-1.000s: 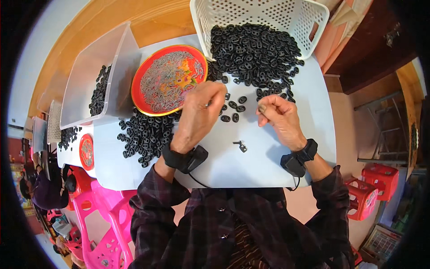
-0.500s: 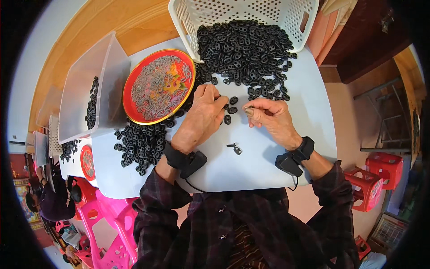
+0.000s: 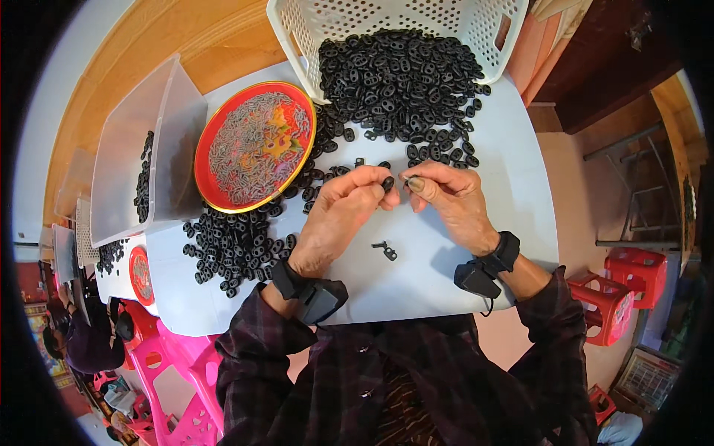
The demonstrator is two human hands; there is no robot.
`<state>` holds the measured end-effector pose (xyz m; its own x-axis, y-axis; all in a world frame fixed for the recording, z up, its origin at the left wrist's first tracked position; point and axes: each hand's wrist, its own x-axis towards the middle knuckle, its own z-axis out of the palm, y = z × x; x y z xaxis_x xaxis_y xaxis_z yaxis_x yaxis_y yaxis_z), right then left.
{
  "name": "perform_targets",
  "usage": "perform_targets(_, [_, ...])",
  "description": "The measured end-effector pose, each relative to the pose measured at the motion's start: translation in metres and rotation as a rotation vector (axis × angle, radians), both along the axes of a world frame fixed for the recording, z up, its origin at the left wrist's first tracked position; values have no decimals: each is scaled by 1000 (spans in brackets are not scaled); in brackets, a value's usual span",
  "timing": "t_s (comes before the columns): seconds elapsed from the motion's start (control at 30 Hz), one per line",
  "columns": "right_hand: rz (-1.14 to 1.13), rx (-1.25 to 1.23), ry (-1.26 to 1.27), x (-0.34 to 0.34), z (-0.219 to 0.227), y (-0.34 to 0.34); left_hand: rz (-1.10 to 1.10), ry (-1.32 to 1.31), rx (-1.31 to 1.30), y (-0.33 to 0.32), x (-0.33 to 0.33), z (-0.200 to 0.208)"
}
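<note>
Pinching a black oval piece (image 3: 387, 183) by its edges, the left hand (image 3: 346, 204) has thumb and forefinger clamped on it above the middle of the pale tabletop (image 3: 506, 182). The right hand (image 3: 450, 201) is just beside it, thumb and forefinger pressed together and pointing toward the piece; whatever may be between those tips is too small and hidden to tell. Each wrist wears a black strap with a boxy module, the left module (image 3: 323, 301) and the right module (image 3: 476, 281). Below the hands, near each other, lie a short dark stub (image 3: 379, 244) and a small two-holed piece (image 3: 390, 254). Beyond the hands, a large heap of black oval pieces (image 3: 401, 82) fills the white perforated basket (image 3: 357, 22) and spills out onto the tabletop. To the left is a red tray (image 3: 206, 163) with a gold rim and a flower pattern, spread with small grey parts (image 3: 245, 149); more black pieces (image 3: 230, 249) are piled along its near side. Farther left is a clear plastic bin (image 3: 182, 126) with black pieces inside. A pink chair (image 3: 167, 353) and another person in dark clothing (image 3: 93, 342) are at the lower left, and red stools (image 3: 604, 308) stand on the floor at the right.
</note>
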<state>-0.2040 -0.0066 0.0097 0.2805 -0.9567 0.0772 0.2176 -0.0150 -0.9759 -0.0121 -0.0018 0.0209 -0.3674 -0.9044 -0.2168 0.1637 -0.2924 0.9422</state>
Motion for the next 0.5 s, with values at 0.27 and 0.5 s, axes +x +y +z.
perform_targets(0.27, [10, 59, -87, 2, 1, 2, 10, 467, 137, -3, -1, -9])
perform_targets(0.5, [27, 60, -67, 0, -3, 2, -31, 536, 158, -4, 1, -15])
